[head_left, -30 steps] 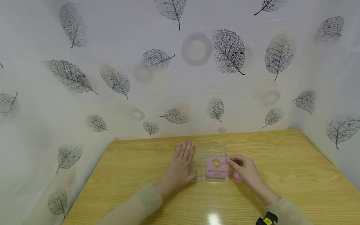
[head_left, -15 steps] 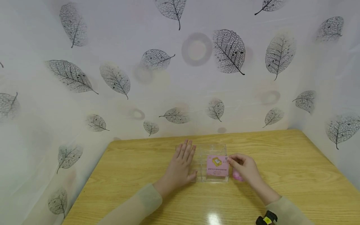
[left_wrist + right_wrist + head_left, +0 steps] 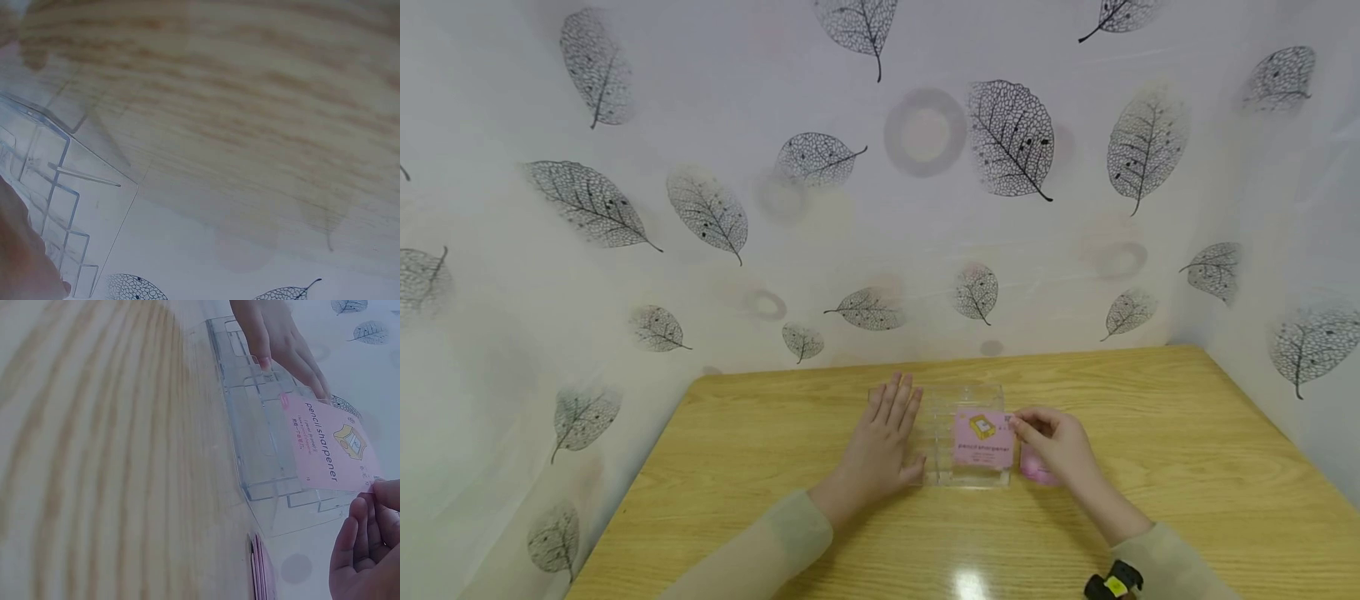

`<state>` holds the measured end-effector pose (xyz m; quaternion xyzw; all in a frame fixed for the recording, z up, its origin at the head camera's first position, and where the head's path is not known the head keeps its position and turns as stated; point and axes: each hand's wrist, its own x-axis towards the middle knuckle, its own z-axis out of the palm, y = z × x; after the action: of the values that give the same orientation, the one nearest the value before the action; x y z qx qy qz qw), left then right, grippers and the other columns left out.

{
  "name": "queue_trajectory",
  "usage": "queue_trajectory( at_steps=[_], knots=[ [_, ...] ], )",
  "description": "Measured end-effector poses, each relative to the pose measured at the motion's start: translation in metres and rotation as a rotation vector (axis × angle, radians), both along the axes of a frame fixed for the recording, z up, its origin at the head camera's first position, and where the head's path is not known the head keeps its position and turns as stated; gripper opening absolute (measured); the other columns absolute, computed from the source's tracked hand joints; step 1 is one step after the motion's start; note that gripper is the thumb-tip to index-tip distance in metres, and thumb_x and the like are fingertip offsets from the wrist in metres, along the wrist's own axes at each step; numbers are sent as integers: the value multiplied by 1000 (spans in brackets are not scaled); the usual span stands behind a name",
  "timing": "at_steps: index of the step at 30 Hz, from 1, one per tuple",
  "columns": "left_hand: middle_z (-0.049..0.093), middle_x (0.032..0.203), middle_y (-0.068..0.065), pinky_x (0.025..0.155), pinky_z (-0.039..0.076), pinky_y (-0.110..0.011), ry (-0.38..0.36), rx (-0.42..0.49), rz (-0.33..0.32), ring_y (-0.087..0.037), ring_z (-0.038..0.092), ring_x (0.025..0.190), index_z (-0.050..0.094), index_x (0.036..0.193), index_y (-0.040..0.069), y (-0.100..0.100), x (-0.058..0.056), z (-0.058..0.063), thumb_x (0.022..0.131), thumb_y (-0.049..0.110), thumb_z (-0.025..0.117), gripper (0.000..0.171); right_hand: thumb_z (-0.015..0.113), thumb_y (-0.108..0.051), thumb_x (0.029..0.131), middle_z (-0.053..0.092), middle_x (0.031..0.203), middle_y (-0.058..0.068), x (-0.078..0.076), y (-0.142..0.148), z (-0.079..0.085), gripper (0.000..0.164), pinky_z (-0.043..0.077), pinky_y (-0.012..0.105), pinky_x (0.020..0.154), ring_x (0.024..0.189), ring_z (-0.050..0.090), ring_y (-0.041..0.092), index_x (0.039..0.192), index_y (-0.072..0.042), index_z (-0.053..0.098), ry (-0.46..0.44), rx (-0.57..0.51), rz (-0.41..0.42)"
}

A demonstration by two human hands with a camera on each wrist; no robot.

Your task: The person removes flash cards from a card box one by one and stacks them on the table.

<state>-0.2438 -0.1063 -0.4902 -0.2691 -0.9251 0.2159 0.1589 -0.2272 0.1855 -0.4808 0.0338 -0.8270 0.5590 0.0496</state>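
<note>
My right hand point(image 3: 1060, 442) pinches a pink card point(image 3: 983, 437) by its upper right corner. The card bears a yellow pencil sharpener picture and the words "pencil sharpener". It stands over the right part of a clear plastic stepped holder point(image 3: 946, 400), raised off the holder's floor. With fingers stretched out, my left hand point(image 3: 880, 446) rests on the holder's left part. In the right wrist view, the card point(image 3: 325, 444) is tilted and its lower edge looks free of the holder point(image 3: 250, 425). The left wrist view shows the holder's stepped side point(image 3: 69, 200) beside part of my hand.
A stack of pink cards point(image 3: 1037, 468) stands right of the holder, partly behind my right hand; its edges point(image 3: 262, 572) show in the right wrist view. Wood-grain table point(image 3: 737, 442) surrounds the holder. A leaf-patterned curtain point(image 3: 880, 225) hangs behind and at both sides.
The pink card has risen and shifted slightly right and away from the holder's front, with my right hand moving along. My left hand has stayed in place.
</note>
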Motion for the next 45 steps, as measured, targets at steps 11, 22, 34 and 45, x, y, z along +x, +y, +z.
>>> queue_trajectory(
  at_steps=[11,22,34,45],
  knots=[
    [10,178,-22,137,17,-46,24,-9,-10,-37,13,167,14,170,3,-1,0,-3,102,69,39,99,71,-9,101,78,102,19,1,7,-1,25,59,16,71,78,63,-8,114,12,73,5,9,-2],
    [4,179,-22,137,15,-46,6,-26,6,-37,11,167,10,170,3,0,0,-2,103,69,36,98,71,-9,102,76,100,14,0,16,-4,26,60,16,70,77,62,-6,116,13,71,-31,-3,-14],
    [2,179,-22,138,15,-46,9,-42,13,-37,10,167,8,170,3,0,0,-2,103,70,34,99,69,-11,103,76,97,7,1,23,-3,28,61,17,71,78,63,-5,117,14,70,-64,1,-38],
    [11,178,-22,137,17,-46,27,-30,2,-38,11,167,11,170,3,0,-1,-2,103,70,36,98,66,-10,105,74,93,3,2,26,-2,28,61,17,69,77,62,-3,117,14,69,-47,-14,-42]
  ],
)
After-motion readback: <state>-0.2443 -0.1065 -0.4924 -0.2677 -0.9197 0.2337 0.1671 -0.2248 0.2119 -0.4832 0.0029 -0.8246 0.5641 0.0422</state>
